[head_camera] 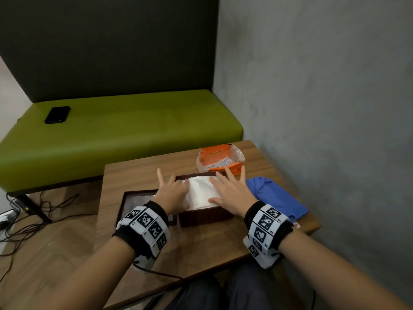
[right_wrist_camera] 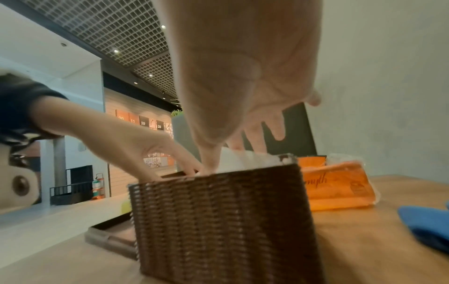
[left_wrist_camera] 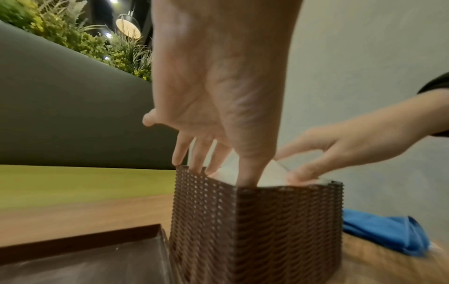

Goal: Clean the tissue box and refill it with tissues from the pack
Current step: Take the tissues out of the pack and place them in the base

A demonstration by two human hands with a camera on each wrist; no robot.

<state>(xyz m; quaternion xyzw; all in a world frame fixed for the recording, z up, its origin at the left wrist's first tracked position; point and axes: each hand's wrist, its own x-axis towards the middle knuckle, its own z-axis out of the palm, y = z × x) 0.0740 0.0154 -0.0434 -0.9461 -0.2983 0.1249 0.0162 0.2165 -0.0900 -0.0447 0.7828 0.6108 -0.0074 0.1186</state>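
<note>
A brown woven tissue box (head_camera: 202, 217) stands open on the wooden table (head_camera: 201, 245), filled with a stack of white tissues (head_camera: 201, 190). My left hand (head_camera: 176, 189) presses on the stack's left side with straight fingers, the tips dipping inside the box wall (left_wrist_camera: 255, 230). Over the right side lies my right hand (head_camera: 225, 186), flat with fingers spread. The left wrist view shows left fingers (left_wrist_camera: 201, 153) entering the box beside the tissues (left_wrist_camera: 272, 176). From the right wrist, my right hand (right_wrist_camera: 233, 146) pushes the tissues (right_wrist_camera: 245, 161) into the box (right_wrist_camera: 223, 221).
The box lid (head_camera: 138, 202) lies upside down just left of the box. An opened orange tissue pack (head_camera: 220, 161) sits behind it, a blue cloth (head_camera: 274, 198) to its right. A grey wall borders the table's right; a green bench (head_camera: 134, 130) with a phone (head_camera: 57, 114) lies beyond.
</note>
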